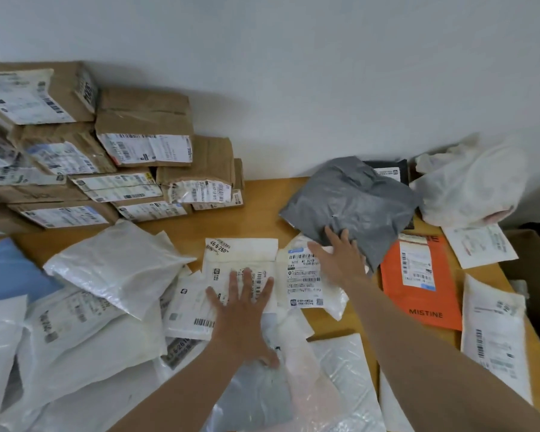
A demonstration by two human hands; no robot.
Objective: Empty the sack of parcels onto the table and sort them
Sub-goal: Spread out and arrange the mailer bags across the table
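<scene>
Many parcels cover the wooden table [256, 219]. My left hand [245, 310] lies flat with spread fingers on a white labelled mailer [240, 260] in the middle. My right hand [340, 260] reaches forward, fingers straight, touching the near edge of a grey plastic mailer [353, 201] and lying over a white labelled bag [303, 275]. An orange mailer [418, 285] lies right of it. White soft mailers [113, 266] are heaped at the left. Brown cardboard boxes [144, 132] are stacked at the back left.
A crumpled white bag [471, 185] sits at the back right against the wall, with a black parcel [390, 169] beside it. More white mailers [493, 332] lie along the right edge. A blue packet [7, 269] shows at the far left. A cardboard box [536, 275] stands beyond the table's right edge.
</scene>
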